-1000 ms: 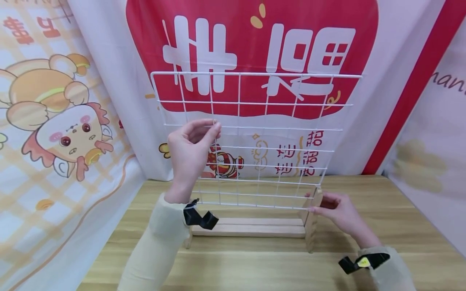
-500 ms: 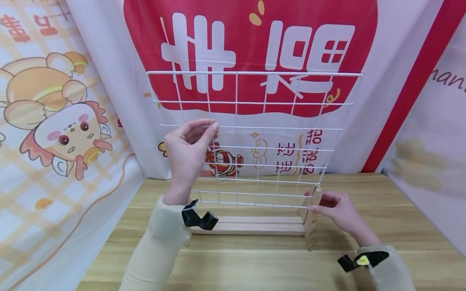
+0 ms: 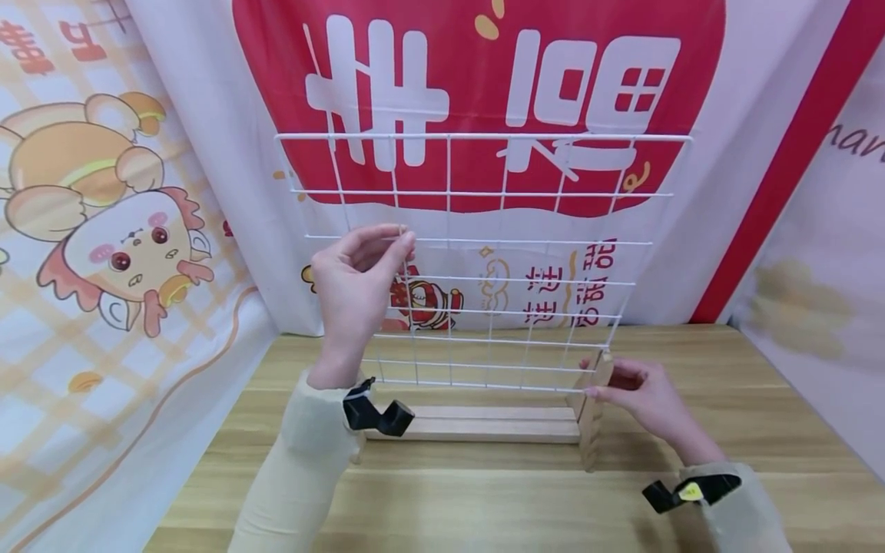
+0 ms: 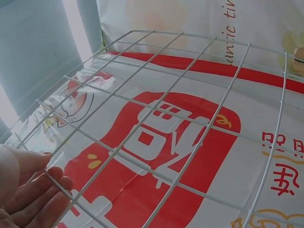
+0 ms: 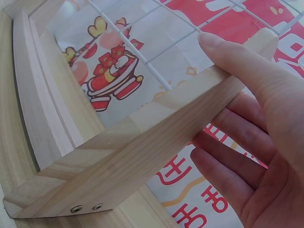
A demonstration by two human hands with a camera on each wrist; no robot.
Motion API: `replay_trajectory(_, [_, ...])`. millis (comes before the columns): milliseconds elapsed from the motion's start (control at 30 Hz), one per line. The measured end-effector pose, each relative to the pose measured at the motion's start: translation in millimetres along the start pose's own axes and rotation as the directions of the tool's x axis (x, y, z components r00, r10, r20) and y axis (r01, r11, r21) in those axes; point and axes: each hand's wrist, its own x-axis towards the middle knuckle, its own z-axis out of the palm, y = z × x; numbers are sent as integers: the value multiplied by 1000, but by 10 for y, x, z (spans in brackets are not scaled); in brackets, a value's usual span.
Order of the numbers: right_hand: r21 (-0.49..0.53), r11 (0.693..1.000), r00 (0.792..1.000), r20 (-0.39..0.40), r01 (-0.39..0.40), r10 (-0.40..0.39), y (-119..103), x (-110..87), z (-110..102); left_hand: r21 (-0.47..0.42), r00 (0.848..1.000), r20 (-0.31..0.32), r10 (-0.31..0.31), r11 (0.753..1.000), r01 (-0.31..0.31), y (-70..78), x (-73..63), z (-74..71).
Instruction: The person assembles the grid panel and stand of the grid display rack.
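Note:
A white wire grid panel [image 3: 477,192] stands upright and leans back, its lower edge at a low wooden stand [image 3: 484,424]. My left hand [image 3: 356,284] pinches one of its upright wires left of the middle. In the left wrist view, thumb and fingers of the left hand [image 4: 33,187] close round that wire. My right hand [image 3: 643,395] grips the stand's right side piece [image 3: 593,415] near the top, its thumb over the front edge. Up close in the right wrist view, the thumb tip [image 5: 211,40] lies by the grid's wires, with the fingers behind the wood. My left forearm hides the stand's left end.
The stand rests on a wood-grain tabletop [image 3: 477,507]. Behind it hangs a white cloth with a large red print [image 3: 477,84]. Printed cloths also close in the left side [image 3: 124,253] and the right side. Two screw heads [image 5: 76,209] show low on the side piece.
The grid's left end has shifted slightly to the left, and my left hand has moved a little left with it. My right hand keeps its grip on the side piece.

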Motion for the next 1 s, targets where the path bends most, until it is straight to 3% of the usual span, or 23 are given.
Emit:
replay_trajectory(200, [-2,1000,1000,0,6,-6,-3,12,-16,11,999,10,-50,999,50,-17,-14,-15])
replay_trajectory(433, [1,999,999,-8,36,-36,17,30,-8,-3,994,9,-109,994,110,-136,-90,-37])
replay_trajectory(733, [-24,1000,1000,-12,11,-11,-58,2,-32,-29,998,9,-55,998,56,-207,-145,-18])
replay_trajectory(867, [7,996,987,-130,93,-91,-302,-16,-116,-35,999,12,-52,998,53,-217,-152,-17])
replay_trajectory(1000, [4,984,932,-322,179,-168,-677,29,-216,-25,999,3,-38,999,38,-217,-155,-19])
